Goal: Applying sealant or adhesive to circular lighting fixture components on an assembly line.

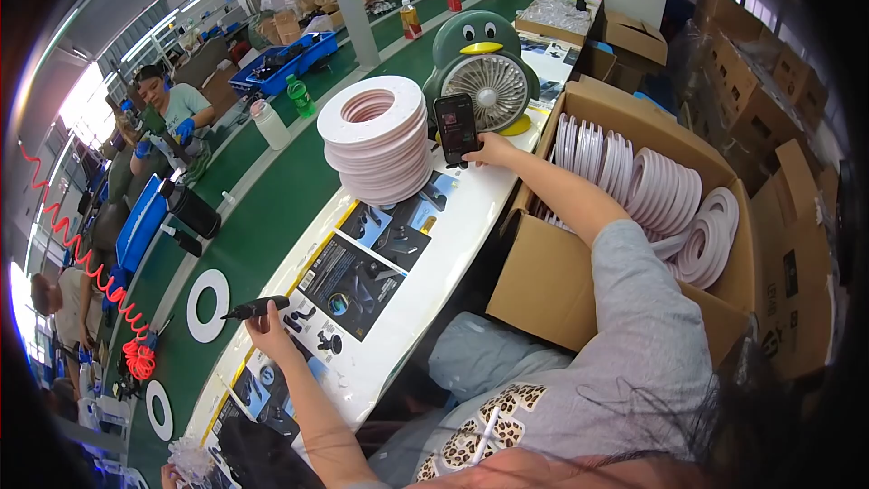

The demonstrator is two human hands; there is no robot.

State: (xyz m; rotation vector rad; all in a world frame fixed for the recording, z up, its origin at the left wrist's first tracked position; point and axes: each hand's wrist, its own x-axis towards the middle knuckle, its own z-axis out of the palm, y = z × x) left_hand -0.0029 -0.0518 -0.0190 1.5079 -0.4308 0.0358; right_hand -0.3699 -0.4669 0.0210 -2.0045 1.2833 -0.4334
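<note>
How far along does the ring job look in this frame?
Done: a tall stack of white rings stands on the bench. In hand: the left hand holds a black tool; the right hand touches an upright phone. Left: the cardboard box holds many more rings.

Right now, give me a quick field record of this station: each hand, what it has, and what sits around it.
left hand: gripping a black pen-shaped tool, held over the white bench edge
right hand: reaching out to a dark phone standing upright against the fan
behind phone: green penguin-shaped desk fan
left of phone: tall stack of white rings
right side: open cardboard box with more white rings standing on edge
bench: dark printed sheets
green belt: one loose white ring
</note>
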